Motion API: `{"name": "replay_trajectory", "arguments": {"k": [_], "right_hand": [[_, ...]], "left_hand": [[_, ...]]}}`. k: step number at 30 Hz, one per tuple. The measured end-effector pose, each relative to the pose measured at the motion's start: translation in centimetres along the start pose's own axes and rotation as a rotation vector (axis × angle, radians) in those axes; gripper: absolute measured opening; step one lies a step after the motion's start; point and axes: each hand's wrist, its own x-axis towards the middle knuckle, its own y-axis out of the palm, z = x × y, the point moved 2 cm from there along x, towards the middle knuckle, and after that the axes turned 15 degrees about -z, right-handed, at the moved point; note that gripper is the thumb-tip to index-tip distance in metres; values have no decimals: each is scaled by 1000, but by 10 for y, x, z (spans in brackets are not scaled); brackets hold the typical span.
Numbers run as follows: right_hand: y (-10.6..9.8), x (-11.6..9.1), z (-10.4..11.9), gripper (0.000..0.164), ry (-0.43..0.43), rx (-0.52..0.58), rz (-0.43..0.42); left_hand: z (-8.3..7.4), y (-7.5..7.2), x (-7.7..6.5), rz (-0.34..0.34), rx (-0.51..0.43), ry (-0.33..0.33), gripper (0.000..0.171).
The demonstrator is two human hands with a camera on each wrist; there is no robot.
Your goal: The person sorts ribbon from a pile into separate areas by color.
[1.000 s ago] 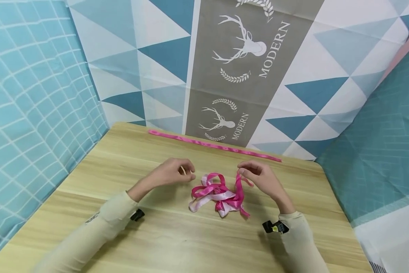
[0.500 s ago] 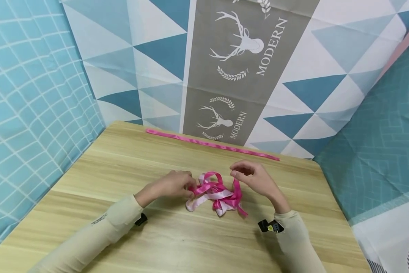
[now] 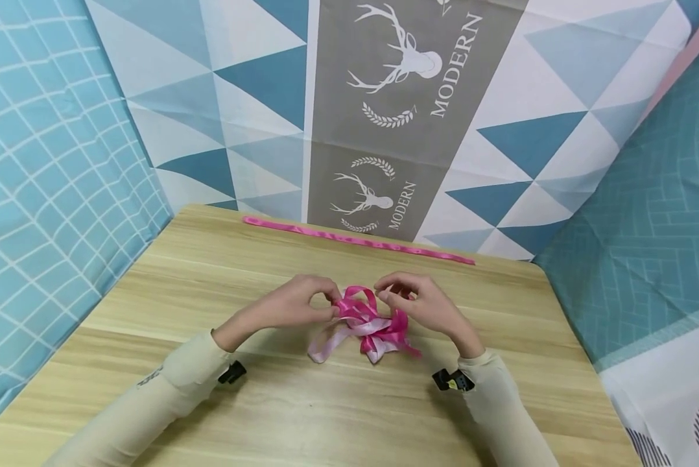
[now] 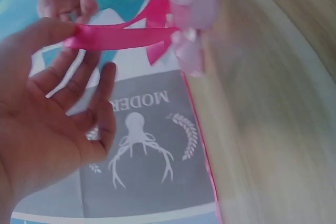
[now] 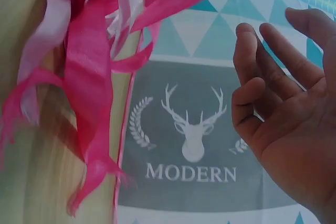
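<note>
A loose heap of ribbons (image 3: 397, 329), hot pink on some stretches and pale pink on others, lies tangled on the table between my two hands. My left hand (image 3: 294, 303) pinches a hot pink ribbon (image 4: 123, 39) between thumb and forefinger at the heap's left side; in the left wrist view that strand stretches taut from the fingertips to the tangle. My right hand (image 3: 424, 303) hovers over the heap's right side. Its thumb and fingers are apart and hold nothing in the right wrist view, where more of the tangled ribbons (image 5: 89, 66) hang at the left.
One pink ribbon (image 3: 355, 240) lies stretched straight along the back edge of the wooden table (image 3: 314, 408). Behind it stands a patterned cloth (image 3: 268, 84) with deer prints. Blue grid cloth (image 3: 46, 162) borders the left side, and teal cloth (image 3: 641, 240) borders the right.
My left hand has come right to the heap and taken hold of a hot pink strand, lifting it slightly. My right hand has let go of its strand and shifted left.
</note>
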Motion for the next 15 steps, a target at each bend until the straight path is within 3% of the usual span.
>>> {"name": "replay_trajectory", "arguments": {"k": [8, 11, 15], "right_hand": [[24, 5, -1, 30, 41, 208, 180], [31, 4, -1, 35, 35, 310, 255], [37, -1, 3, 42, 1, 471, 419]], "left_hand": [[-23, -11, -4, 101, -340, -32, 11], [-30, -13, -6, 147, -405, -43, 13], [-36, -17, -8, 198, -443, -36, 12]]}}
